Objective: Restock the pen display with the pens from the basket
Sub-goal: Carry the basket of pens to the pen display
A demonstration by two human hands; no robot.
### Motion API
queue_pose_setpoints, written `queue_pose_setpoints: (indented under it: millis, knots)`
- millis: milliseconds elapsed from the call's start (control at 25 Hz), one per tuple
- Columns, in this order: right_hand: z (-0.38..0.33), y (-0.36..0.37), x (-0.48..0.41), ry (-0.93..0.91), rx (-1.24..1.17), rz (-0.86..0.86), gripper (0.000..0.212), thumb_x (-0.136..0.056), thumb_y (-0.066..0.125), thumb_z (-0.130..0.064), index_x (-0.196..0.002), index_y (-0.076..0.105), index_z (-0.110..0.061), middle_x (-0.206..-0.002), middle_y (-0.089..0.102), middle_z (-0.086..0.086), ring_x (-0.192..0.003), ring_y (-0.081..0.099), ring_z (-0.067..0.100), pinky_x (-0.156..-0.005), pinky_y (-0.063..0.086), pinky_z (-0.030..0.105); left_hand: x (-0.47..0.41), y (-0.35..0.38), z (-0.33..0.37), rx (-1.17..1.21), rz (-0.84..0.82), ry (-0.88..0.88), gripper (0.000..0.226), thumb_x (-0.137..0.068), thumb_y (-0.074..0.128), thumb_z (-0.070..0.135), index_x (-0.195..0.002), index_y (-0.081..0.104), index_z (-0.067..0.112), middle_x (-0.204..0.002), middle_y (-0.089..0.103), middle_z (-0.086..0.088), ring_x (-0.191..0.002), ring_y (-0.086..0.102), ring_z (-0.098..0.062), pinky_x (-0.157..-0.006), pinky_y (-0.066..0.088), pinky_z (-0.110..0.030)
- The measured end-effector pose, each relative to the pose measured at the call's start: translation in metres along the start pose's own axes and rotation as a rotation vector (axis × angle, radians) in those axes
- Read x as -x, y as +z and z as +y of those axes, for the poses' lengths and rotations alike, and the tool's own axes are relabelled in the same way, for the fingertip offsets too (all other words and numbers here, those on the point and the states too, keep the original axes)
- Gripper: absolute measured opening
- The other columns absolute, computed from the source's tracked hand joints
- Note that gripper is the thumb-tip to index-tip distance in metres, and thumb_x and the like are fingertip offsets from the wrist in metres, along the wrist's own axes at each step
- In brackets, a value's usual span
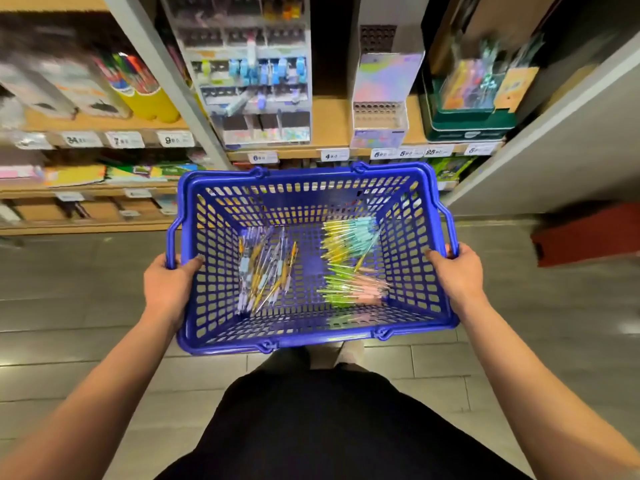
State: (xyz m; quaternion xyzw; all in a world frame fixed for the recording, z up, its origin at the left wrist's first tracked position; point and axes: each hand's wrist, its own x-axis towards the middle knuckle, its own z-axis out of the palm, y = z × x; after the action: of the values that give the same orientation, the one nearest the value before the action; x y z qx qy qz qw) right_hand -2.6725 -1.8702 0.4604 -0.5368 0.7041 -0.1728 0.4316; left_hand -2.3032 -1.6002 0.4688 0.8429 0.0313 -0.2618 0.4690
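Observation:
I hold a blue plastic basket (408, 188) level in front of me above the floor. My left hand (166, 289) grips its left rim and my right hand (457, 275) grips its right rim. Inside lie several pens: a bundle with yellow and pale blue caps (266, 271) on the left, teal and yellow ones (349, 237) at the far right, green and pink ones (353, 289) nearer me. On the shelf beyond stands an iridescent pen display (381, 98) with rows of holes, and a clear tiered pen rack (252, 81) to its left.
Wooden shelves with price tags (332, 154) run across the view. A green boxed display (471, 98) stands at the right, yellow packs (149, 95) at the left. A grey upright panel (554, 150) and a red object (588, 233) on the floor lie to the right.

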Motion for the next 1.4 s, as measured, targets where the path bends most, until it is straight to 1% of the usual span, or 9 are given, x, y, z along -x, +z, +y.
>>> queue_pose_setpoints:
  millis: [240,440,600,800,920,1080,1160,1280,1400]
  knots:
    - [0.019,0.055,-0.023,0.030,0.018,0.038,0.021,-0.082,0.076,-0.026,-0.097,0.063,-0.018,-0.092,0.073,0.003,-0.083,0.071,0.026,-0.079,0.058,0.040,-0.067,0.021,-0.018,-0.070,-0.033,-0.009,0.018,-0.082,0.079,0.022,-0.085,0.062,0.022,-0.092,0.072,-0.006,-0.082,0.070,-0.027,-0.086,0.060,-0.045]
    - [0.038,0.101,-0.056,0.049,0.053,0.043,0.019,-0.083,0.075,-0.025,-0.095,0.063,-0.017,-0.090,0.072,0.003,-0.076,0.066,0.021,-0.073,0.052,0.031,-0.113,0.046,-0.047,-0.032,-0.032,-0.048,0.019,-0.085,0.077,0.024,-0.081,0.059,0.021,-0.087,0.068,-0.007,-0.077,0.063,-0.022,-0.082,0.057,-0.042]
    - [0.068,0.149,-0.097,0.070,0.099,0.020,0.018,-0.083,0.076,-0.024,-0.092,0.062,-0.018,-0.077,0.067,-0.006,-0.074,0.065,0.021,-0.070,0.052,0.032,-0.153,0.074,-0.083,-0.024,-0.019,-0.054,0.022,-0.091,0.074,0.024,-0.079,0.056,0.021,-0.081,0.064,-0.006,-0.074,0.060,-0.021,-0.075,0.054,-0.037]
    - [0.141,0.211,-0.158,0.095,0.129,-0.015,0.021,-0.084,0.077,-0.028,-0.093,0.060,-0.020,-0.086,0.071,0.000,-0.084,0.071,0.027,-0.079,0.057,0.040,-0.209,0.125,-0.155,-0.165,0.040,-0.047,0.023,-0.087,0.076,0.027,-0.078,0.056,0.021,-0.077,0.064,0.002,-0.066,0.059,-0.013,-0.060,0.049,-0.019]
    - [0.189,0.249,-0.198,0.093,0.123,-0.060,0.020,-0.084,0.079,-0.031,-0.087,0.061,-0.023,-0.081,0.071,-0.009,-0.079,0.071,0.022,-0.076,0.058,0.037,-0.246,0.166,-0.203,-0.289,0.067,-0.030,0.025,-0.084,0.077,0.026,-0.076,0.055,0.019,-0.082,0.065,-0.003,-0.073,0.060,-0.021,-0.065,0.046,-0.026]
    - [0.239,0.289,-0.248,0.128,0.087,-0.038,0.019,-0.081,0.079,-0.034,-0.088,0.063,-0.028,-0.077,0.073,-0.012,-0.070,0.071,0.008,-0.076,0.058,0.034,-0.288,0.216,-0.257,-0.223,0.040,-0.049,0.017,-0.082,0.077,0.022,-0.078,0.060,0.020,-0.077,0.067,0.005,-0.077,0.064,-0.020,-0.075,0.055,-0.033]
    - [0.262,0.310,-0.272,0.117,0.121,-0.009,0.021,-0.079,0.078,-0.035,-0.092,0.065,-0.024,-0.074,0.072,-0.013,-0.065,0.068,0.002,-0.073,0.056,0.030,-0.306,0.238,-0.286,-0.216,0.021,-0.054,0.014,-0.083,0.077,0.023,-0.086,0.064,0.018,-0.084,0.072,0.000,-0.083,0.070,-0.024,-0.081,0.059,-0.039]
    - [0.289,0.339,-0.305,0.115,0.173,0.047,0.028,-0.077,0.076,-0.039,-0.093,0.065,-0.021,-0.078,0.071,-0.008,-0.067,0.065,0.012,-0.070,0.052,0.029,-0.332,0.268,-0.321,-0.232,0.034,-0.066,0.016,-0.083,0.076,0.025,-0.091,0.063,0.018,-0.092,0.073,-0.009,-0.092,0.073,-0.033,-0.085,0.060,-0.049]
    - [0.307,0.362,-0.333,0.108,0.161,0.034,0.028,-0.078,0.077,-0.037,-0.095,0.067,-0.017,-0.077,0.070,-0.007,-0.074,0.068,0.020,-0.074,0.055,0.033,-0.355,0.293,-0.341,-0.250,0.054,-0.052,0.020,-0.079,0.073,0.030,-0.090,0.065,0.016,-0.091,0.073,-0.011,-0.085,0.071,-0.030,-0.086,0.058,-0.052]
